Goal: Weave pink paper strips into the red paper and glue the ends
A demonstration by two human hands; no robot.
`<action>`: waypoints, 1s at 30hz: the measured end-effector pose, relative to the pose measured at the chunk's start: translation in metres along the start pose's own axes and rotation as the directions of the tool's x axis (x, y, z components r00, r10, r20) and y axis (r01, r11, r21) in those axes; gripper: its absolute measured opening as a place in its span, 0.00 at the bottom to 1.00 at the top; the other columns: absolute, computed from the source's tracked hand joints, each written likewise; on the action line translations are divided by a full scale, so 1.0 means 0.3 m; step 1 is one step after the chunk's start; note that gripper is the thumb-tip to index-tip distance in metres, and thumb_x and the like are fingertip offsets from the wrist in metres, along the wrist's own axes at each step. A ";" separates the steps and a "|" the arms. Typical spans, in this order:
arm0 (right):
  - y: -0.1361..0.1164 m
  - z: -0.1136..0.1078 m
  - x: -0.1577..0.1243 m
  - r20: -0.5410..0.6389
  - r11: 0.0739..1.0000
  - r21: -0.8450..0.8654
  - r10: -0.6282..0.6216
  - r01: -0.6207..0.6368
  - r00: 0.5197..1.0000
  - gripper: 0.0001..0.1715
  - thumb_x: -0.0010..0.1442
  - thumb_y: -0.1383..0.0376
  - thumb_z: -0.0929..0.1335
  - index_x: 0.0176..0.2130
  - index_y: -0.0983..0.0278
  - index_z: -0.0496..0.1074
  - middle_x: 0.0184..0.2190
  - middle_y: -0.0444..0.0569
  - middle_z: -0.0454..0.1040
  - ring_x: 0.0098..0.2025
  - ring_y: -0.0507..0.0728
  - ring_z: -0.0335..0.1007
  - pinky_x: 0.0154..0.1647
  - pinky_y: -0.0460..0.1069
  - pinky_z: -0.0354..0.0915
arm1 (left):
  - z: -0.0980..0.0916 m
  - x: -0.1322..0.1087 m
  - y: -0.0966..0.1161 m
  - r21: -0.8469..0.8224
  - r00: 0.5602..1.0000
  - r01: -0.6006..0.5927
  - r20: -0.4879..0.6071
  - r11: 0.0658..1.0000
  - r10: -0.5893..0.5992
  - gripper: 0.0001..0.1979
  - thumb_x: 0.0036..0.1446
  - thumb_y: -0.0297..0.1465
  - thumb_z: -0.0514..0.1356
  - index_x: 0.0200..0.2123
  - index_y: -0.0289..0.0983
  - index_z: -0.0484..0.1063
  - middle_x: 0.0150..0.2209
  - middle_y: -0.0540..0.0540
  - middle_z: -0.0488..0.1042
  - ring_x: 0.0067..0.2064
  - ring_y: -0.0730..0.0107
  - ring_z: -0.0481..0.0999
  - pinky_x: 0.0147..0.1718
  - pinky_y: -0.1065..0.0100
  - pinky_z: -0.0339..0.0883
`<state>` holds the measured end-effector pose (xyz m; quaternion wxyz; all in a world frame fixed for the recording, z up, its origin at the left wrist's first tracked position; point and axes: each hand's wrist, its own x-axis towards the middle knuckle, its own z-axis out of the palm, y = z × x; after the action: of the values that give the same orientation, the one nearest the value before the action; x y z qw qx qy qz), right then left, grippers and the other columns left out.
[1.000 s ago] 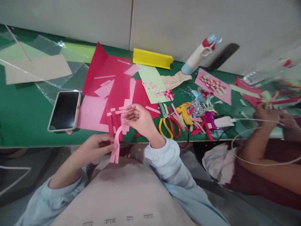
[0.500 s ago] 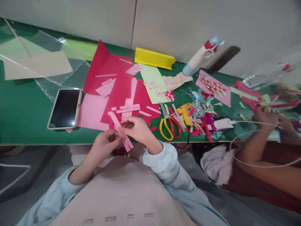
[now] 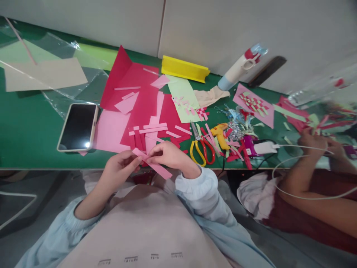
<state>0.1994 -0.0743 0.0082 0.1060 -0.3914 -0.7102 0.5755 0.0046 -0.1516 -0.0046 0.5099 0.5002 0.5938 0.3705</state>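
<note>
My left hand (image 3: 122, 165) and my right hand (image 3: 167, 155) meet at the near edge of the green table (image 3: 30, 130). Both pinch the same bundle of pink paper strips (image 3: 159, 169), which runs slantwise from the left fingertips down to the right under my right wrist. Just beyond the hands lie cut red and pink sheets (image 3: 139, 108) with loose strips on them. Fingers of both hands are closed on the strips.
A phone (image 3: 78, 126) lies left of the papers. Scissors (image 3: 199, 149), a yellow glue gun (image 3: 220, 134) and scraps lie to the right. A yellow tray (image 3: 184, 69) and a bottle (image 3: 237, 69) stand by the wall. Another person's hands (image 3: 320, 143) work at the right.
My right hand came down from above the papers to meet the left. The pink strips, first hanging from my left hand alone, now lie flatter and are held by both hands.
</note>
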 end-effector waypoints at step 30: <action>0.015 0.152 -0.092 0.036 0.920 0.377 0.100 -0.107 0.994 0.16 0.50 0.56 0.77 0.32 0.64 0.74 0.29 0.44 0.77 0.32 0.51 0.72 0.36 0.46 0.68 | 0.054 -0.178 -0.120 -0.416 0.967 0.086 -0.185 0.905 -0.177 0.14 0.49 0.42 0.70 0.31 0.37 0.79 0.26 0.47 0.80 0.26 0.68 0.77 0.29 0.65 0.76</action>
<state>0.1924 -0.1262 -0.0020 0.1432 -0.3960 -0.5650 0.7095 0.0116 -0.2128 -0.0295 0.5577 0.2986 0.5893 0.5026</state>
